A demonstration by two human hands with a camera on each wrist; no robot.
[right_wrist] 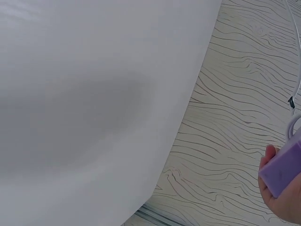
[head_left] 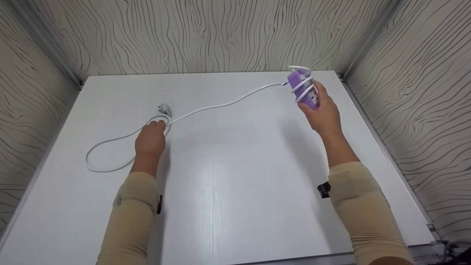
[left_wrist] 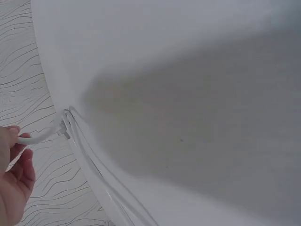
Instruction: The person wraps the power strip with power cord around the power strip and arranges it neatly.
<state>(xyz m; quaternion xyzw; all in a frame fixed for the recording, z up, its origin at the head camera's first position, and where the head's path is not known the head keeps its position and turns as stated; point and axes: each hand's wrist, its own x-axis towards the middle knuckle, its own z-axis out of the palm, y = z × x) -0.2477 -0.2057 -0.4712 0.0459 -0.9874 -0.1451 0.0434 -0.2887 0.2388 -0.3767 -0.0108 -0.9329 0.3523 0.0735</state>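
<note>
My right hand (head_left: 325,112) grips a purple power strip (head_left: 298,85) above the far right of the table. White cord is wound round the strip in several loops, partly covering its white socket face. In the right wrist view, the purple strip (right_wrist: 282,167) lies across the palm with fingertips at its side. From the strip, the white cord (head_left: 224,105) runs left to my left hand (head_left: 151,139). The left wrist view has that hand's thumb and finger pinching the cord (left_wrist: 32,140). Just beyond the left hand is the cord's plug (head_left: 165,109), its prongs pointing left.
A loop of slack cord (head_left: 106,140) spreads over the white table (head_left: 235,184) left of the left hand. Wood-grain panels (head_left: 206,36) stand behind the table and on both sides. A dark piece (head_left: 284,84) sits on the cord near the strip.
</note>
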